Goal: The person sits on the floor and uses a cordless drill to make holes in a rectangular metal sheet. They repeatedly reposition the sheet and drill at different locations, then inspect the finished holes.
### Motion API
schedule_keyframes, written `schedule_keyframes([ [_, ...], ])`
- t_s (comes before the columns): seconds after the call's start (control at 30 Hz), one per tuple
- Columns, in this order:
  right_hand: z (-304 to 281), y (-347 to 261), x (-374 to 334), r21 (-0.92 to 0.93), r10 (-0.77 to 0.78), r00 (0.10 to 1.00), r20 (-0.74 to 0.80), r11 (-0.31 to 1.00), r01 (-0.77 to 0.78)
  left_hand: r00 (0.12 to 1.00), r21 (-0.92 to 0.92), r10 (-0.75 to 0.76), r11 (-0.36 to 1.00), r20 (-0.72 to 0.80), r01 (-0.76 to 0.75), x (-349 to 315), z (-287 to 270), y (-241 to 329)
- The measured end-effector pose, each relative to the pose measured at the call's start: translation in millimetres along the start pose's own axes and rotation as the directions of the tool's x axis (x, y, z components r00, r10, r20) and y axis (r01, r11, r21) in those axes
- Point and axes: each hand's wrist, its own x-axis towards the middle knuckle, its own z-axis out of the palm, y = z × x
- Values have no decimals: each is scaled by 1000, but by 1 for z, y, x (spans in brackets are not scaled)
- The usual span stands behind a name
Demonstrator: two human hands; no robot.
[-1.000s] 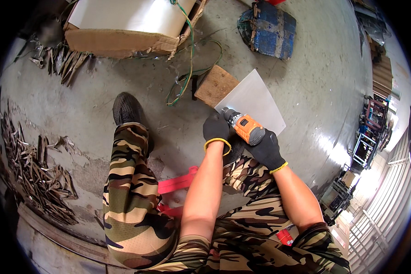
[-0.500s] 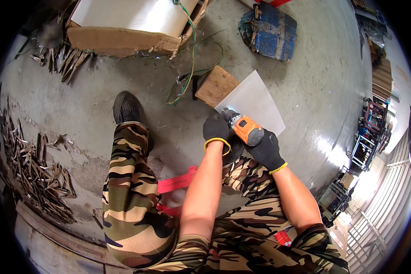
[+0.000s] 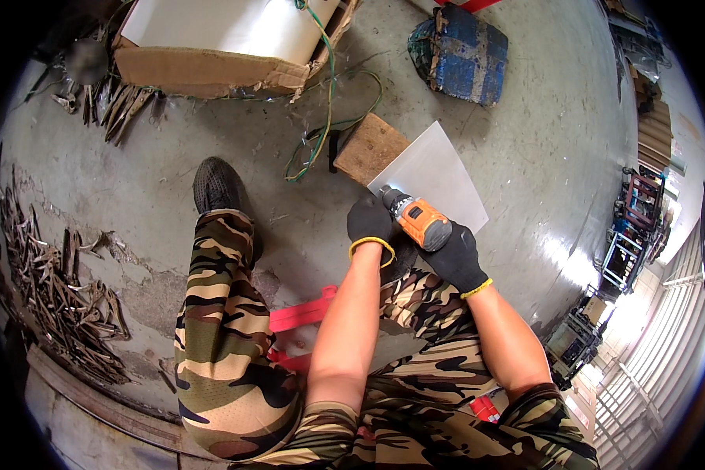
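— How far along was the work judged to be?
— The orange drill (image 3: pixel 419 221) was gripped by the gloved right hand (image 3: pixel 456 258), closed around it, and its tip was pressed on the grey sheet (image 3: pixel 439 180). No finished hole could be made out.
— And the left hand (image 3: pixel 368 223)?
— It was curled shut beside the drill's nose; the flat, pale sheet lay on the wooden block (image 3: pixel 368 147) on the floor.

Counted: two gloved hands, left hand (image 3: pixel 370 221) and right hand (image 3: pixel 456 257); one orange drill (image 3: pixel 417 219); one grey sheet (image 3: pixel 433 176); one wooden block (image 3: pixel 370 147); one cardboard box (image 3: pixel 211 66); one blue bundle (image 3: pixel 458 51); one black shoe (image 3: pixel 216 186).
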Motion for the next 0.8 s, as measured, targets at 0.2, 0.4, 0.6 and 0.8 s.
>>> schedule_keyframes([
  [0.2, -2, -4, 2, -23, 22, 1000, 12, 1000, -21, 1000, -5, -3, 1000, -1, 3, 2, 2, -3],
  [0.4, -10, -17, 5, 9, 129, 986, 107, 991, -131, 999, -24, -28, 999, -18, 28, 5, 5, -6],
  [0.6, 5, 8, 2, -24, 61, 996, 68, 998, -60, 998, -25, 11, 1000, -68, -13, 5, 9, -8],
  [0.8, 7, 15, 0, 118, 85, 994, 65, 989, -92, 997, 76, 70, 995, 16, -71, 1, -3, 4],
])
